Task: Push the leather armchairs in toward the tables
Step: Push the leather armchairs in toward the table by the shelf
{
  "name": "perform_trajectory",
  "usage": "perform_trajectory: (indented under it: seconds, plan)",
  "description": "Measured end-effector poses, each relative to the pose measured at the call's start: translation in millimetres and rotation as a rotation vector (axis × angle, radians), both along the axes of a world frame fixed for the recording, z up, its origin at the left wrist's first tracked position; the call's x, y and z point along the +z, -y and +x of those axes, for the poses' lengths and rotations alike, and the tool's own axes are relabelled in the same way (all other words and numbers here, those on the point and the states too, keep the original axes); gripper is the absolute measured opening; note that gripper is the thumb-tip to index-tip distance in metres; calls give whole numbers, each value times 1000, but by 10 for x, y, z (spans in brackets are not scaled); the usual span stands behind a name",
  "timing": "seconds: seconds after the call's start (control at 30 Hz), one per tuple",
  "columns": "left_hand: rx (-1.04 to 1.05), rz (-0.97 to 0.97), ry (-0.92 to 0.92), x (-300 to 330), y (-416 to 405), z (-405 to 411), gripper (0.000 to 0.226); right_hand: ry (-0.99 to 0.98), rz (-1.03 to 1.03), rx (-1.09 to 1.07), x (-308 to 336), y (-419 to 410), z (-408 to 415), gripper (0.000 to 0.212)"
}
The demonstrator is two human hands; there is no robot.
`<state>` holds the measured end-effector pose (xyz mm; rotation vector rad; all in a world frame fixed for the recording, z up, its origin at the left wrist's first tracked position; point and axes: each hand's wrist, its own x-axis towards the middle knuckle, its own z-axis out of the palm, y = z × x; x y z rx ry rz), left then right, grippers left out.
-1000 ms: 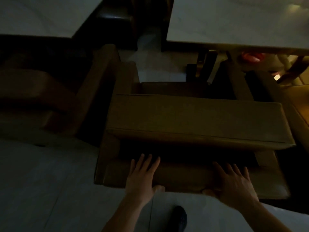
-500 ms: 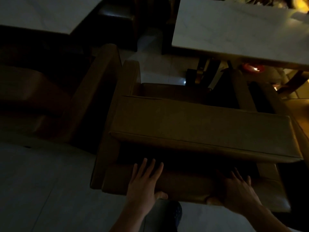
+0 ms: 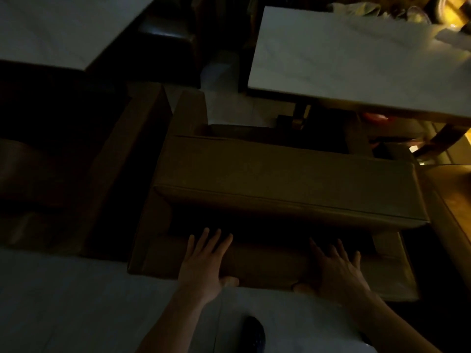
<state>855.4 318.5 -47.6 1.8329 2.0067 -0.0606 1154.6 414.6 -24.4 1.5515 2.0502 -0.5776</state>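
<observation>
I had both hands, left (image 3: 204, 261) and right (image 3: 336, 268), spread flat on the armchair (image 3: 288, 184) back for an even shove toward the surface (image 3: 356, 59) at one o'clock.

Tan leather armchair (image 3: 288, 179) facing white table (image 3: 356, 59), seat prob. partly under; 2nd armchair (image 3: 132, 154) alongside, left.
</observation>
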Motion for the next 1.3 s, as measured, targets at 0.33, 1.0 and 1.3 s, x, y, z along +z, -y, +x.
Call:
perform_trajectory:
  seconds: [0.33, 1.0, 1.3]
  plan:
    - [-53, -28, 47, 654, -56, 164, 101, -58, 67, -48, 628, 300, -46, 110]
    - [-569, 121, 144, 2416, 315, 2558, 95, -111, 471, -525, 2333, 2078, 1967, 96]
    - [-703, 65, 133, 2513, 844, 4734, 95, -141, 476, -729, 2375, 3039, 4052, 97]
